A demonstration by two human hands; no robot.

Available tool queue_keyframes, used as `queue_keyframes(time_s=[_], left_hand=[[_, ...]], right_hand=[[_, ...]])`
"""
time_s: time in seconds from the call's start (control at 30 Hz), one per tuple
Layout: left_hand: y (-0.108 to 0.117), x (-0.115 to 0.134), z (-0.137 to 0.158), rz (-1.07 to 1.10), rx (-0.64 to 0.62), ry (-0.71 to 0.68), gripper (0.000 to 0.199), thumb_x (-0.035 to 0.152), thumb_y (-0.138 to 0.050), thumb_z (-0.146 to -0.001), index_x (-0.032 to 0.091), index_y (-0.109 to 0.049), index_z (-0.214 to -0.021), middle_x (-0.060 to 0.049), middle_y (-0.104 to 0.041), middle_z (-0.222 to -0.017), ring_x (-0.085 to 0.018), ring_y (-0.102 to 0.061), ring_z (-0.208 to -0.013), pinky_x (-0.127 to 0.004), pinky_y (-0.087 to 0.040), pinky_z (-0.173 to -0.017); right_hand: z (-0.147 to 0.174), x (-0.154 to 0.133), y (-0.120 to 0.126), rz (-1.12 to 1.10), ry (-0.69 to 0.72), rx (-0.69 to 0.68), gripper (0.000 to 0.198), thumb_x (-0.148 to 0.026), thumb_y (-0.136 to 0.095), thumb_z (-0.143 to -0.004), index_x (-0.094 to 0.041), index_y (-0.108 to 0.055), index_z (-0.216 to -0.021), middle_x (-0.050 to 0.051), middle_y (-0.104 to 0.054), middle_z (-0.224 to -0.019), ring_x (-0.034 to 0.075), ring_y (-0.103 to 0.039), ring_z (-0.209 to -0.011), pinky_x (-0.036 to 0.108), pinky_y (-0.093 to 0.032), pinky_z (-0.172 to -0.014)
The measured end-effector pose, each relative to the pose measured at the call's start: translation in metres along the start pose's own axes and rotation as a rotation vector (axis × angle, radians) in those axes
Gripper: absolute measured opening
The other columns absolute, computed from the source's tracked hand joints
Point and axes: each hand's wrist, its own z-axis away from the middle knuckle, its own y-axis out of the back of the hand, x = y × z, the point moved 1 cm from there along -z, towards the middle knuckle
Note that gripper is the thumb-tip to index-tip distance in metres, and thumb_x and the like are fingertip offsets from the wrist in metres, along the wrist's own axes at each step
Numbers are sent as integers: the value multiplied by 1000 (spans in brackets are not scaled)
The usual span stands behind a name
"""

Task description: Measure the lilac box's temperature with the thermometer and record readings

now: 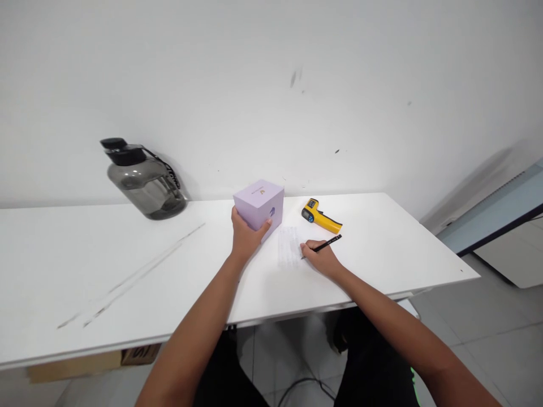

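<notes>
My left hand (247, 234) is wrapped round the near lower part of a lilac box (259, 195), thumb on its right face and fingers on its left side. The box stands on the white table with small printed marks on its top and side. In my right hand (321, 258) is a black pencil (328, 243), its tip pointing down-left at the tabletop. Just left of that tip are rows of faint grey marks (289, 247) between the two hands; whether they lie on paper or on the table itself I cannot tell.
A yellow infrared thermometer (328, 223) lies behind my right hand. Against the wall at the left is a large grey translucent water bottle (148, 186) with a black lid and strap. The white table (139, 265) bears long dark scratches. A cable (307, 381) runs along the floor.
</notes>
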Motion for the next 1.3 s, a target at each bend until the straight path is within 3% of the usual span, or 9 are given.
queue_keyframes(time_s=[0.57, 0.8, 1.03, 1.13, 1.3], left_hand=[[0, -3, -2, -3, -2, -15, 121, 55, -92, -67, 24, -20, -160, -24, -32, -166, -40, -36, -157, -59, -33, -128], [0, -2, -2, -7, -1, -12, 120, 54, -92, -67, 25, -20, -160, -24, -34, -165, -39, -39, -155, -58, -36, -127], [2, 5, 1, -4, -9, 0, 118, 51, -91, -68, 23, -21, -159, -24, -34, -165, -40, -39, -155, -57, -37, -126], [3, 6, 2, 21, -11, 17, 119, 50, -92, -67, 25, -21, -159, -24, -33, -165, -41, -38, -156, -58, -38, -125], [3, 5, 1, 50, -18, 27, 120, 51, -94, -66, 27, -22, -159, -24, -33, -165, -41, -38, -155, -59, -39, -125]], right_hand=[[1, 1, 0, 34, 44, 15, 45, -56, -51, -84, -26, -30, -57, -4, -35, -57, 14, -36, -60, 31, -29, -60], [-1, 5, 1, 13, 51, -44, 45, -56, -55, -83, -25, -35, -56, -4, -38, -55, 14, -37, -59, 31, -30, -60], [-4, 2, 5, -185, -66, 17, 55, -73, -57, -86, -22, -63, -65, -2, -50, -49, 15, -47, -54, 31, -38, -59], [-8, 3, 5, -259, -81, 1, 64, -82, -56, -84, -21, -68, -73, -4, -47, -46, 14, -44, -49, 30, -35, -57], [-12, 8, 7, -341, -87, -71, 65, -84, -63, -81, -19, -70, -82, -6, -51, -49, 11, -40, -48, 28, -30, -53]])
